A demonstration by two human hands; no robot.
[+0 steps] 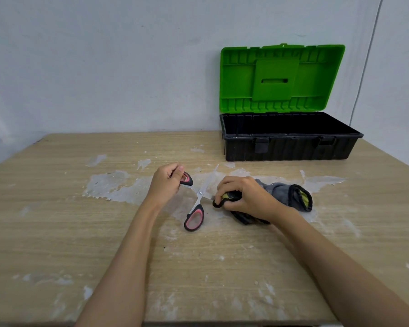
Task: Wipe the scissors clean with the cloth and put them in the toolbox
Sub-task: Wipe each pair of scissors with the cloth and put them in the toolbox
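Hands are both working at mid-desk. Left hand [167,182] is gripping one scissors handle, fingers and thumb curled around the black-and-pink loop. Scissors [200,197] are lying spread wide on the desk [57,220]: one blade is pointing up toward the far edge, the other is running right and disappearing into the cloth; the second handle loop is lying free, nearest the camera. Right hand [242,197] is clutching the cloth [283,192], fingers curled, and pinching a bunched fold around that right-pointing blade just past the pivot. Cloth is dark grey with a yellow-lined black edge, and its remainder is trailing on the desk to the right of the hand. Desk surface is showing pale, patchy residue around the work area. Toolbox [288,147] is standing at the far right against the wall, black base, green lid raised upright, well apart from the scissors.
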